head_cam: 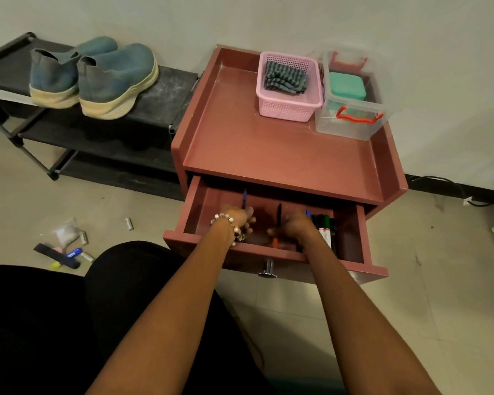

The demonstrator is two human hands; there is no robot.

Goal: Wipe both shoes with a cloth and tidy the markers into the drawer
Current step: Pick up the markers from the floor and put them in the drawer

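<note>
Two hands in the open drawer, shoes on the rack

Both hands reach into the pulled-out drawer [351,223] of the reddish table [268,143] at the centre of the frame. The left hand [237,220], with a beaded bracelet [233,226] on its wrist, has its fingers curled by a dark blue pen [244,198] that stands up behind it; whether it actually grips the pen I cannot tell. The right hand [294,226] is curled too, with a black pen [279,213] rising just beside it and an orange tip [275,242] showing below the fingers; its hold is also unclear from here. A row of markers [324,226] in blue, black and green lies against the right side of the drawer, touching the right hand's edge.

On the table top, toward the upper right, a pink basket [285,109] holds a folded striped cloth [285,78]. Just beside it stands a clear box [351,124] with orange handles and a green block inside.

At the upper left, two blue shoes [109,78] with cream soles sit side by side on the top shelf of a black rack [160,101], heels toward us.

On the floor at the lower left lies a small scatter of markers and bits [69,249], well apart from the drawer.
</note>
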